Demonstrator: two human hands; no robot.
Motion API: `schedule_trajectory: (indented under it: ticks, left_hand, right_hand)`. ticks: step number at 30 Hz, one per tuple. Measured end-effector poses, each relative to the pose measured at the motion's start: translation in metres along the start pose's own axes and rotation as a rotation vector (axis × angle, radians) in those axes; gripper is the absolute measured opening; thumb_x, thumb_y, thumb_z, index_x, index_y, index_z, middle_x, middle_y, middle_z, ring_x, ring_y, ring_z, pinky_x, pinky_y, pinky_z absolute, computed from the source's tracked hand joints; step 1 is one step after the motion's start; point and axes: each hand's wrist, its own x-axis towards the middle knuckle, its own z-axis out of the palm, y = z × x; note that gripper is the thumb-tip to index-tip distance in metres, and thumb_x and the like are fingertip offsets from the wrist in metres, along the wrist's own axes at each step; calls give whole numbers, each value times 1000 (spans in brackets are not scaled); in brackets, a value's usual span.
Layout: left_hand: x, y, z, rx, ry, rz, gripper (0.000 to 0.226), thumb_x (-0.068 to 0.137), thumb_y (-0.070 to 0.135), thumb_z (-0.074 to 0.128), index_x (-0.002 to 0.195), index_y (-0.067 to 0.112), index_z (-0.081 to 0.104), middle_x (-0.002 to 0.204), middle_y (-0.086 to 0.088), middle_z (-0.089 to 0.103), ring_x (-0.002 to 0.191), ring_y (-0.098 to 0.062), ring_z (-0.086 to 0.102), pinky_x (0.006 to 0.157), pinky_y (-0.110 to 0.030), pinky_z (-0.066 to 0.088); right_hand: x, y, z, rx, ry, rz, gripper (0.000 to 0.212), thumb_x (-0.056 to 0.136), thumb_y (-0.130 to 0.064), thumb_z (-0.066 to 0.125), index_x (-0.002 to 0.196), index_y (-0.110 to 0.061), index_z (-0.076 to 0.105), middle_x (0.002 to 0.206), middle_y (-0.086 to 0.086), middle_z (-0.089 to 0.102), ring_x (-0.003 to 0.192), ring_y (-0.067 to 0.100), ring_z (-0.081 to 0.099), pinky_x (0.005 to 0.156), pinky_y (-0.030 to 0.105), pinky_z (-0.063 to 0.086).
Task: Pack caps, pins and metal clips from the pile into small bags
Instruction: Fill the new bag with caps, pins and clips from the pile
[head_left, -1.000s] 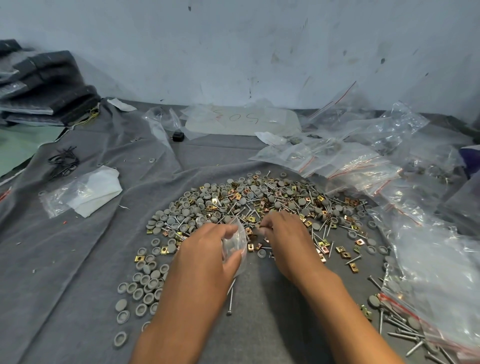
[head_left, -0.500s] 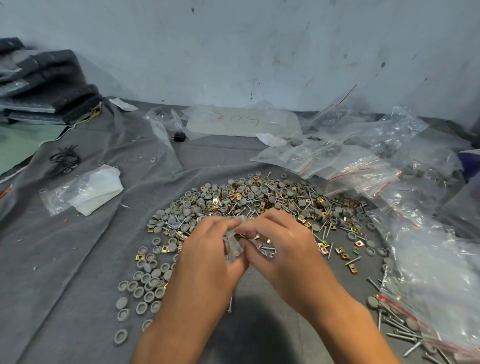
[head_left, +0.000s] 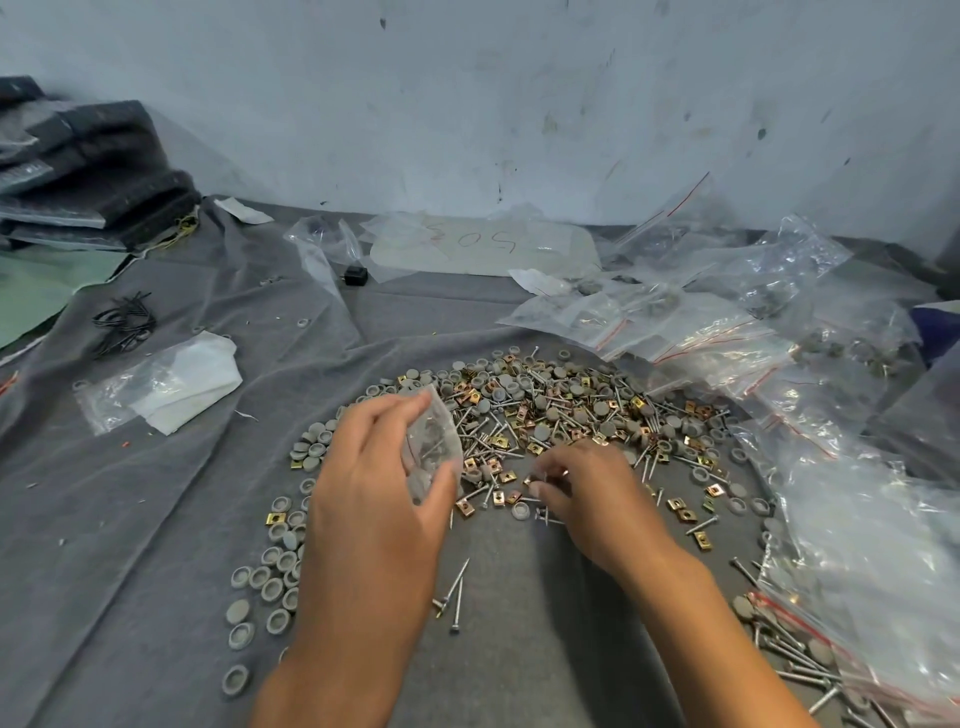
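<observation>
Head view shows your left hand (head_left: 374, 499) gripping the small clear plastic bag (head_left: 431, 447) just left of your right hand (head_left: 587, 493), which pinches thin silver pins (head_left: 543, 475) at the near edge of the mixed hardware pile (head_left: 571, 405), so the bag mouth lies leftward.

A small packing workshop, hand work at a cloth-covered bench.

A scuffed, stained wall (head_left: 519, 104) backs a grey cloth (head_left: 130, 519) heaped with a pile (head_left: 561, 410) of caps, pins and clips, beside stacks of zip bags (head_left: 691, 332) and a hand-numbered bag (head_left: 483, 244).
</observation>
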Motion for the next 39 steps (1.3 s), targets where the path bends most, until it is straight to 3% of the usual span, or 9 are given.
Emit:
schedule_trajectory:
  ticks: [3, 8, 13, 17, 25, 27, 30, 33, 39]
  left_hand:
    - [-1, -1, 3, 32, -102, 21, 56, 76, 13, 84, 129, 17, 65, 115, 13, 53, 85, -8, 48, 86, -25, 45]
    - [-4, -5, 14, 39, -253, 46, 55, 81, 21, 81, 132, 26, 62, 114, 25, 44, 102, 5, 45, 91, -15, 35]
    - [-5, -11, 17, 46, -262, 35, 53, 81, 23, 80, 131, 28, 62, 114, 25, 46, 103, 5, 46, 92, -18, 38]
    - [-5, -13, 17, 38, -268, 33, 53, 81, 21, 80, 131, 26, 62, 116, 22, 49, 104, 3, 48, 94, -22, 45]
    - [-7, -12, 16, 40, -275, 41, 54, 82, 23, 80, 133, 29, 61, 118, 20, 52, 97, 0, 49, 91, -20, 43]
    - [-7, -12, 16, 39, -276, 41, 55, 82, 23, 79, 133, 29, 61, 119, 20, 52, 101, 1, 50, 92, -20, 43]
    - [-7, -13, 16, 32, -280, 41, 56, 81, 24, 80, 133, 30, 60, 120, 19, 53, 102, 0, 51, 93, -19, 41]
    - [-5, -13, 16, 31, -282, 36, 55, 80, 23, 81, 131, 28, 62, 119, 18, 53, 106, -3, 54, 94, -23, 43]
    - [-5, -12, 16, 8, -270, 43, 51, 78, 23, 83, 125, 27, 63, 109, 22, 46, 89, -1, 49, 84, -22, 44]
  right_hand:
    - [4, -1, 4, -27, 13, 7, 7, 93, -39, 67, 96, -33, 67, 97, -13, 52, 102, 15, 49, 77, 33, 41]
    - [4, -6, 8, -40, -64, -45, 4, 97, -34, 62, 93, -33, 62, 101, -11, 54, 102, 14, 46, 78, 35, 43]
    - [2, -9, 4, -3, -97, -86, 4, 101, -35, 55, 98, -33, 55, 99, -13, 53, 94, 13, 49, 79, 37, 48]
    - [-3, -15, 1, -36, -168, -85, 22, 93, -50, 62, 111, -39, 57, 111, -13, 51, 109, 11, 43, 90, 36, 45]
    - [-5, -27, 9, -43, -73, -100, 4, 95, -26, 62, 93, -27, 59, 99, -9, 57, 101, 17, 51, 84, 39, 49]
    - [-5, -26, 7, 79, -46, -91, 6, 94, -23, 66, 92, -27, 62, 91, -11, 60, 88, 12, 56, 78, 35, 51]
    - [-8, -34, -8, 507, 84, -162, 12, 92, -18, 72, 93, -29, 67, 84, -15, 66, 80, 0, 62, 69, 13, 46]
    - [-16, -50, -24, 808, 156, -340, 12, 90, -14, 74, 97, -23, 71, 89, -13, 72, 86, 9, 70, 74, 16, 51]
    - [-32, -63, -27, 681, 217, -491, 30, 78, -8, 85, 101, -18, 70, 91, -11, 76, 88, 4, 73, 73, 7, 47]
